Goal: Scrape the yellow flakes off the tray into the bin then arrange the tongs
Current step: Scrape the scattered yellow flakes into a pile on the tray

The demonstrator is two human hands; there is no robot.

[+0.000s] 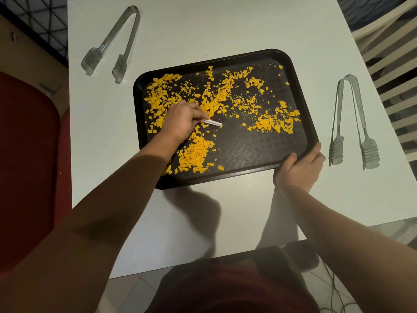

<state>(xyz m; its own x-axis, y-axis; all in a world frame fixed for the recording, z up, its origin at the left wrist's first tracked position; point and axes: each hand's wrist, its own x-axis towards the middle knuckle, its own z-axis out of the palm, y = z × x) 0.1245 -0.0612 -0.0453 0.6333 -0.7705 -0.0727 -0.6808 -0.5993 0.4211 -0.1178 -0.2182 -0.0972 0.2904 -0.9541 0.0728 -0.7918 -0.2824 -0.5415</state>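
Observation:
A black tray lies on the white table, strewn with yellow flakes; a denser heap lies near its front left. Over the tray's left half, my left hand grips a small white scraper whose tip points right onto the tray floor. My right hand holds the tray's front right corner, thumb on the rim and fingers curled around the edge. One pair of clear tongs lies at the table's far left, another pair of tongs to the right of the tray.
The white table ends close on the left, where a red bin stands below its edge. A pale slatted chair is at the right. A dark device with a cable lies by the near table edge.

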